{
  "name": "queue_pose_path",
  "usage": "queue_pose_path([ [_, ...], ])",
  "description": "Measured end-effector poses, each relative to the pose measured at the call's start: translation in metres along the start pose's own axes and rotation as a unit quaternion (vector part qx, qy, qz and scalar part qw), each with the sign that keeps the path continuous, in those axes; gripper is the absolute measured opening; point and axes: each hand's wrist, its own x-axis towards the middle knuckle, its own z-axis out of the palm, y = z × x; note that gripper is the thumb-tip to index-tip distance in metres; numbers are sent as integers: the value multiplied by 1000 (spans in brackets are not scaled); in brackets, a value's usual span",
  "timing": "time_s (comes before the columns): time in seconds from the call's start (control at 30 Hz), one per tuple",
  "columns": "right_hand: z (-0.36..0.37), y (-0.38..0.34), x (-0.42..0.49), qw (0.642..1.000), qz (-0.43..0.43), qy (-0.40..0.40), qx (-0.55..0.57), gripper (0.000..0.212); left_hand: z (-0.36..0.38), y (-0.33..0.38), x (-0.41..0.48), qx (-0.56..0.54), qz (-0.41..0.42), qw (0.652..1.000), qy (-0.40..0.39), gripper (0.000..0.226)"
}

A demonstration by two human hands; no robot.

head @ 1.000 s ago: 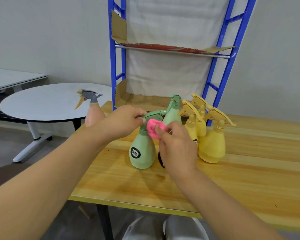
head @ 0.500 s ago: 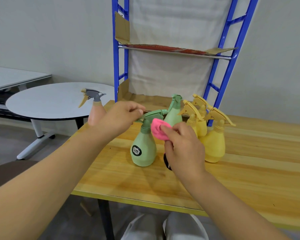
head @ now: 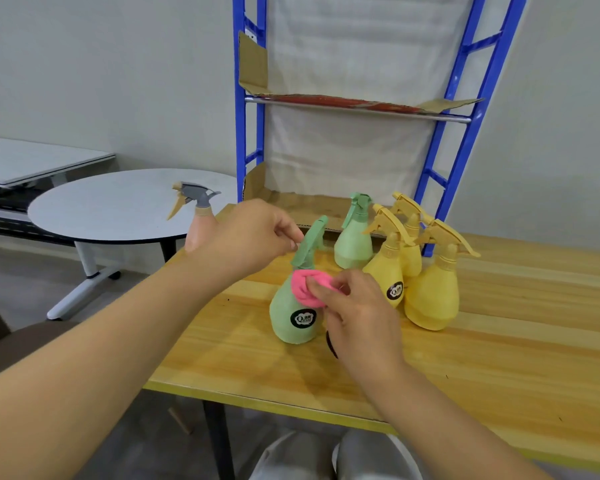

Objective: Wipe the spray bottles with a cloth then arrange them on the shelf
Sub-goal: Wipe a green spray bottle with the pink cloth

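- Wiping is in hand on the near green bottle (head: 291, 320), which stands on the wooden table (head: 499, 341) in front of the blue shelf (head: 357, 105).
- The left hand (head: 253, 233) pinches the bottle's trigger head (head: 309, 242) between thumb and fingertips and steadies it from above.
- The right hand (head: 357, 317) is curled round the bunched pink cloth (head: 305, 289) and presses it to the bottle's shoulder, just under the neck and above the dark round label.
- Half a second ago the cloth sat higher, against the neck and trigger; it has since come down onto the body. The trigger head, which pointed across to the right, now points up and away, so the bottle seems to have been turned in the left hand's pinch.
- By my reading the head is dealt with and the body has only just been started, so this bottle is not yet ready to be shelved.
- The second green bottle (head: 354, 244) and three yellow bottles (head: 433, 292) stand clustered just behind, while a pink bottle (head: 200, 230) stands partly hidden behind the left hand.
- No bottle stands on the shelf, so arranging has not begun.
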Motion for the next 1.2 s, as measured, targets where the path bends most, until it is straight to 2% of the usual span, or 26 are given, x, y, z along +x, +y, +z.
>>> queue_pose_path([
  [0.07,-3,7,-2,1000,12,10,-9,44,-3,-1,9,53,34,997,39,28],
  [0.17,-8,13,-5,1000,17,8,-11,48,-2,-4,25,138,157,978,-15,47],
  [0.27,-13,18,-2,997,58,25,34,44,-3,-4,34,193,206,959,-33,38],
  [0.37,-21,20,3,985,126,62,96,41,-6,-5,38,212,203,956,-7,25],
  [0.47,-29,21,11,972,166,120,114,39,-6,-6,35,171,172,970,-16,18],
  [0.73,-21,11,11,944,171,234,161,39,-1,-5,27,54,122,989,-60,19],
  [0.97,5,-4,19,985,74,133,81,46,4,-5,27,73,136,985,-76,31],
  [1.2,12,-7,14,997,-27,46,-59,51,3,-5,27,69,118,988,-70,35],
])
